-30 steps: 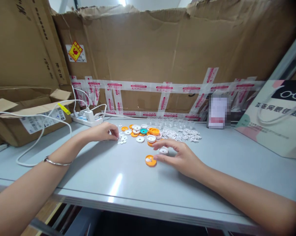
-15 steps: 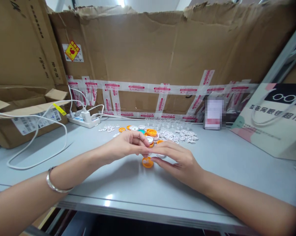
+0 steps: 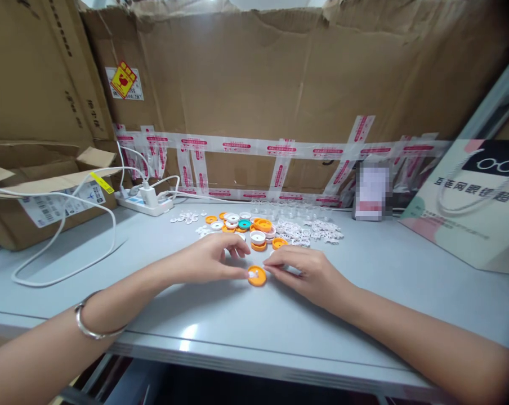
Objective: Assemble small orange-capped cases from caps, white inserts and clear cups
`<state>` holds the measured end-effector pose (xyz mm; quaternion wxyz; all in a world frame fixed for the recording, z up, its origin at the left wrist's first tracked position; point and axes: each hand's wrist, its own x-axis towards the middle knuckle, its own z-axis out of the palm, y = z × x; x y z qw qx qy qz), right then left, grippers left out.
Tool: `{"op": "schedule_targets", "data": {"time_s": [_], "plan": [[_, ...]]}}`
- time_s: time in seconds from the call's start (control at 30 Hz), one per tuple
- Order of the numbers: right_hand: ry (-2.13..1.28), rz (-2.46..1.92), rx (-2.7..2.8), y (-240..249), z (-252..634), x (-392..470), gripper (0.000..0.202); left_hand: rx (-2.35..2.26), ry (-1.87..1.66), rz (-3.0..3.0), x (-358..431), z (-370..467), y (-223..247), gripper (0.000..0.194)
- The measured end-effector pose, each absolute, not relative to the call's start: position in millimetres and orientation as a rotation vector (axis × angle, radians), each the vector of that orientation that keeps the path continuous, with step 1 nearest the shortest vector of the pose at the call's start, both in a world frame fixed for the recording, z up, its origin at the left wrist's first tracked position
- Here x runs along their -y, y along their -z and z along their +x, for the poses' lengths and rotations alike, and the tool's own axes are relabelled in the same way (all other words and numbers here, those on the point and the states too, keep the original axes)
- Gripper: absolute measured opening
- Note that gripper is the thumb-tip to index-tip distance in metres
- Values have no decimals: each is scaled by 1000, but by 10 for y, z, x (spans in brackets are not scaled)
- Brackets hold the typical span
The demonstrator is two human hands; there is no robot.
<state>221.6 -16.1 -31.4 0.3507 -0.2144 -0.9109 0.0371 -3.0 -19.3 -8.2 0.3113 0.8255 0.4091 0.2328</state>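
Note:
An orange round cap (image 3: 257, 277) lies on the grey table between my hands, with small whitish pieces inside it. My left hand (image 3: 220, 257) is beside it, thumb and fingers apart, the thumb tip at the cap's left rim. To the right of the cap, my right hand (image 3: 307, 270) has thumb and forefinger close together at the rim; anything between them is too small to make out. Behind my hands are a white cap (image 3: 257, 238) stacked on an orange one, a teal cap (image 3: 244, 224) and more orange and white caps.
White small parts (image 3: 294, 232) lie in a pile behind my right hand, with clear pieces (image 3: 280, 211) beyond. A power strip (image 3: 144, 203) with white cables and an open carton (image 3: 47, 197) are left. A phone (image 3: 369, 194) and paper bag (image 3: 469, 208) are right.
My hands were together above the orange cap and have now moved apart, to either side of it. The left thumb has come down to its rim. The view has shifted slightly.

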Motion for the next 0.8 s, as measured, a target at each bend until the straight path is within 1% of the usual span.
{"op": "schedule_targets", "data": {"time_s": [0.07,0.13,0.37,0.8], "plan": [[-140,-601,2401,346,2216,139,10,-1126,-543,2318,209,-27,123,42],[-162,-613,2425,370,2213,128,10,-1123,-508,2383,215,2,154,44],[-179,-561,2454,405,2208,119,11,-1065,-500,2453,221,66,146,28],[-186,-516,2460,402,2194,123,14,-1045,-486,2455,209,65,152,29]]}}
